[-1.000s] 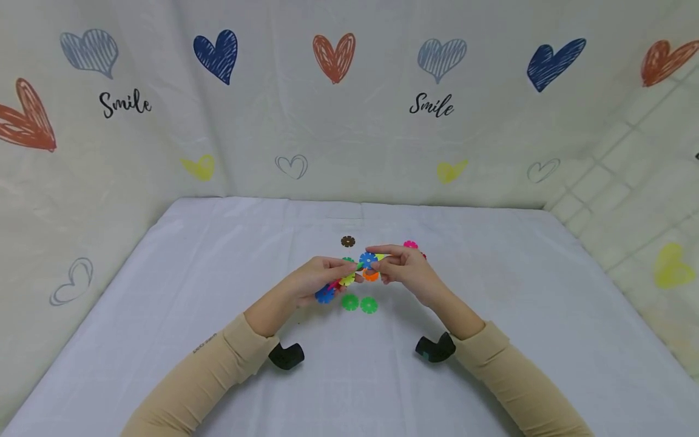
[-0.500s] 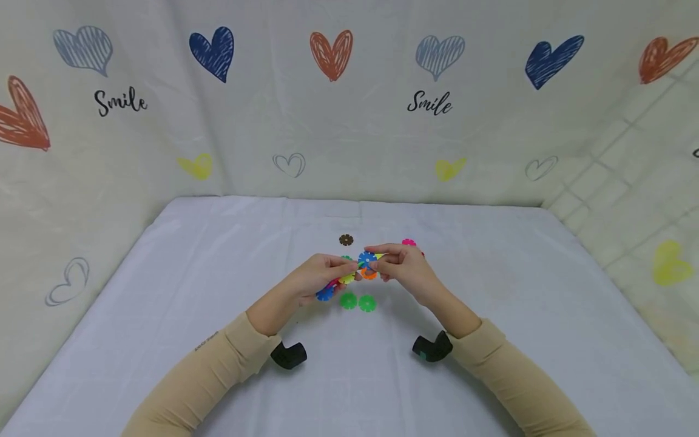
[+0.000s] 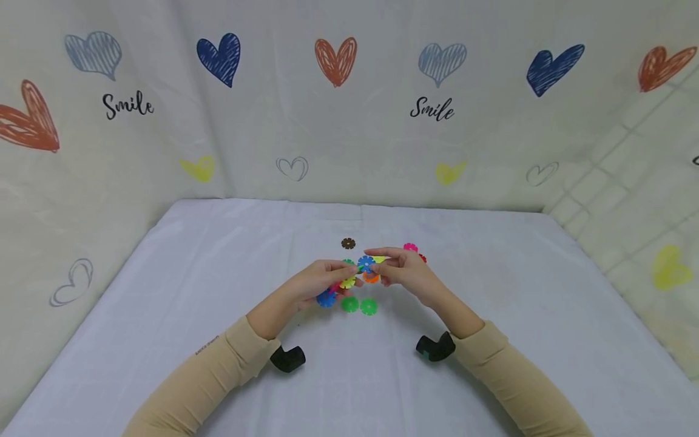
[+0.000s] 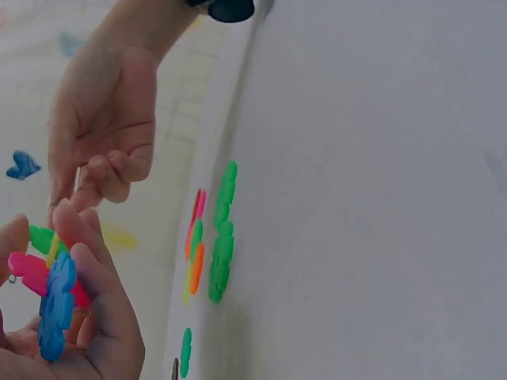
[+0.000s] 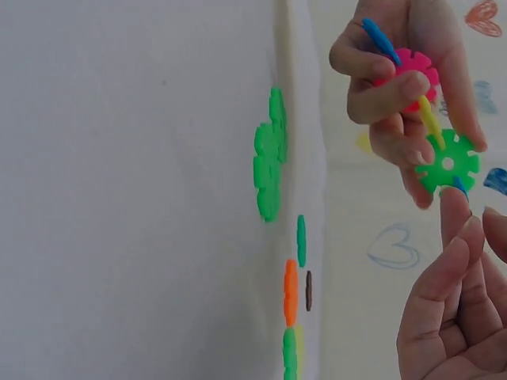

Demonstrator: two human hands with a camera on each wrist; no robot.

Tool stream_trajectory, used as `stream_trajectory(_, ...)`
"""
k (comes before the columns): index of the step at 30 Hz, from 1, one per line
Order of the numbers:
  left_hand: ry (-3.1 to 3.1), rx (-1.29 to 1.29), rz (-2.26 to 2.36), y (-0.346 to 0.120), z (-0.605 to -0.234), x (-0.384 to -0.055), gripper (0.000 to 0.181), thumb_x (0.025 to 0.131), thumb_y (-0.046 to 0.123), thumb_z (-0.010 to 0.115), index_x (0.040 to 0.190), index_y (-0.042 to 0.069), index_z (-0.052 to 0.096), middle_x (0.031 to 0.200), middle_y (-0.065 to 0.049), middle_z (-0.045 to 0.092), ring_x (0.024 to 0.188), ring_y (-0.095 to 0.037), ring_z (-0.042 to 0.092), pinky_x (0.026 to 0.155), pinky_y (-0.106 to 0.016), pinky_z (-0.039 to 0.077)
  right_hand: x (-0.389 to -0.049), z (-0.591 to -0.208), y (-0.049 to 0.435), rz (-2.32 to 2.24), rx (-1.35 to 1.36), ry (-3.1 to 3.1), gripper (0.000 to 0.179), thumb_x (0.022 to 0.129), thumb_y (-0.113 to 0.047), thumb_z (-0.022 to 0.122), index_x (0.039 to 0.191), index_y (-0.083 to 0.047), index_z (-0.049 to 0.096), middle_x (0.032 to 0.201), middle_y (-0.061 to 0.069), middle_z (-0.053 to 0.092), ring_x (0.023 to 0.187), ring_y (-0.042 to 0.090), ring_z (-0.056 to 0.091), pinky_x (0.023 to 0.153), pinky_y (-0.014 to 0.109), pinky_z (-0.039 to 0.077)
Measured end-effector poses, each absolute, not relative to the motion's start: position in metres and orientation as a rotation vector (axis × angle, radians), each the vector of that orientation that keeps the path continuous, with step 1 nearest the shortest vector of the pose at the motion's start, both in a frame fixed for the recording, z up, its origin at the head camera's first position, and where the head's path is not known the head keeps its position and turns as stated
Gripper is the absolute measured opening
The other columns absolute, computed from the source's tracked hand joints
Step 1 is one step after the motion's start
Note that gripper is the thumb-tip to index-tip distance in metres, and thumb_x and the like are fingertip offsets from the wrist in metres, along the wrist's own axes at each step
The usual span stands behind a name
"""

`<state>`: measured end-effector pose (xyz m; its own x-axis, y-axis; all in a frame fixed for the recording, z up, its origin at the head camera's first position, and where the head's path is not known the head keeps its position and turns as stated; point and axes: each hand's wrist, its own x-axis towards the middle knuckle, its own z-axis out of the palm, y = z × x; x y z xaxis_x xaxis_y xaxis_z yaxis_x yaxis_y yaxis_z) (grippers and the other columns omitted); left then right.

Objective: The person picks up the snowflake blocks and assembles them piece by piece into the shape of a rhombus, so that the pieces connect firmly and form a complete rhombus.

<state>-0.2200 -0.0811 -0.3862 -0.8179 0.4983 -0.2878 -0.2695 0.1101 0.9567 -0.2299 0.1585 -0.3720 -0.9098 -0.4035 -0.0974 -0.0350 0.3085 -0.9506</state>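
Observation:
My left hand (image 3: 317,281) grips a joined chain of notched plastic snowflake discs above the table. A blue disc (image 4: 57,309) ends the chain near the palm, followed by a pink disc (image 5: 418,65), a yellow disc (image 5: 430,120) seen edge-on and a green disc (image 5: 459,150) at the fingertips. Opposite it, my right hand (image 3: 408,271) pinches another blue disc (image 3: 366,263) between thumb and fingers. That disc's edge meets the rim of the green one, and in the right wrist view fingertips hide most of it.
Two green discs (image 3: 350,304) lie on the white tablecloth (image 3: 349,382) below the hands. Beyond are an orange disc (image 3: 371,278), a brown disc (image 3: 348,243), a pink disc (image 3: 411,247) and others partly hidden. A printed cloth backdrop (image 3: 377,145) stands behind the table.
The blue disc in my right hand has shifted slightly left against the green disc. Both hands keep nearly the same place and grip; the head view moves a little.

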Motion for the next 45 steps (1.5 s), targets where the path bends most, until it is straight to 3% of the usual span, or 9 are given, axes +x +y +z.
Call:
stream_trajectory(6, 1.832, 0.180, 1.779, -0.082, -0.389, -0.220, 0.045, 0.107, 0.026, 0.059, 0.138, -0.005, 0.058, 0.120, -0.017, 0.071, 0.075, -0.011, 0.064, 0.070, -0.019, 0.054, -0.237, -0.373, 0.172, -1.654, -0.395, 2.311, 0.040, 0.102, -0.018, 0.064, 0.137, 0.002, 0.061, 0.097, 0.012, 0.075, 0.083, 0.035, 0.063, 0.076, 0.029, 0.054)
stream_trajectory(9, 1.833, 0.176, 1.781, -0.083, -0.389, -0.220, 0.046, 0.107, 0.026, 0.058, 0.140, -0.005, 0.057, 0.123, -0.019, 0.070, 0.076, -0.011, 0.065, 0.071, -0.019, 0.055, -0.242, -0.373, 0.180, -1.659, -0.388, 2.324, 0.039, 0.102, -0.016, 0.064, 0.136, 0.003, 0.061, 0.100, 0.016, 0.075, 0.083, 0.033, 0.064, 0.075, 0.029, 0.053)
stream_trajectory(19, 1.858, 0.139, 1.796, -0.088, -0.387, -0.224, 0.046, 0.106, 0.027, 0.059, 0.143, -0.001, 0.057, 0.134, -0.017, 0.065, 0.086, -0.013, 0.068, 0.064, -0.017, 0.052, -0.252, -0.376, 0.206, -1.510, -0.384, 2.500, 0.039, 0.102, -0.014, 0.064, 0.136, 0.003, 0.061, 0.111, 0.020, 0.069, 0.096, 0.039, 0.063, 0.086, 0.039, 0.056)
stream_trajectory(23, 1.867, 0.126, 1.807, -0.090, -0.384, -0.225, 0.044, 0.106, 0.027, 0.059, 0.142, 0.001, 0.059, 0.136, -0.016, 0.064, 0.090, -0.013, 0.070, 0.064, -0.017, 0.051, -0.258, -0.378, 0.217, -1.433, -0.367, 2.580, 0.038, 0.102, -0.016, 0.065, 0.135, 0.002, 0.062, 0.109, 0.022, 0.067, 0.096, 0.040, 0.064, 0.083, 0.035, 0.057)
stream_trajectory(28, 1.875, 0.143, 1.813, -0.091, -0.383, -0.226, 0.044, 0.107, 0.026, 0.059, 0.144, 0.003, 0.057, 0.138, -0.017, 0.063, 0.092, -0.015, 0.071, 0.067, -0.017, 0.052, -0.268, -0.380, 0.230, -1.374, -0.340, 2.601, 0.040, 0.101, -0.018, 0.066, 0.135, 0.002, 0.062, 0.111, 0.022, 0.067, 0.096, 0.031, 0.064, 0.083, 0.034, 0.057)
stream_trajectory(35, 1.872, 0.161, 1.832, -0.091, -0.384, -0.227, 0.046, 0.107, 0.026, 0.058, 0.147, 0.002, 0.053, 0.135, -0.018, 0.064, 0.092, -0.017, 0.072, 0.073, -0.019, 0.055, -0.282, -0.382, 0.244, -1.162, -0.309, 2.657, 0.040, 0.098, -0.014, 0.067, 0.133, 0.003, 0.062, 0.107, 0.017, 0.061, 0.083, 0.027, 0.063, 0.079, 0.033, 0.054)
stream_trajectory(45, 1.870, 0.129, 1.865, -0.092, -0.383, -0.227, 0.045, 0.107, 0.024, 0.058, 0.145, 0.002, 0.053, 0.129, -0.013, 0.068, 0.092, -0.017, 0.072, 0.069, -0.019, 0.056, -0.294, -0.385, 0.251, -1.047, -0.232, 2.608, 0.036, 0.094, -0.013, 0.070, 0.125, 0.005, 0.063, 0.098, 0.012, 0.060, 0.082, 0.022, 0.057, 0.073, 0.029, 0.050)
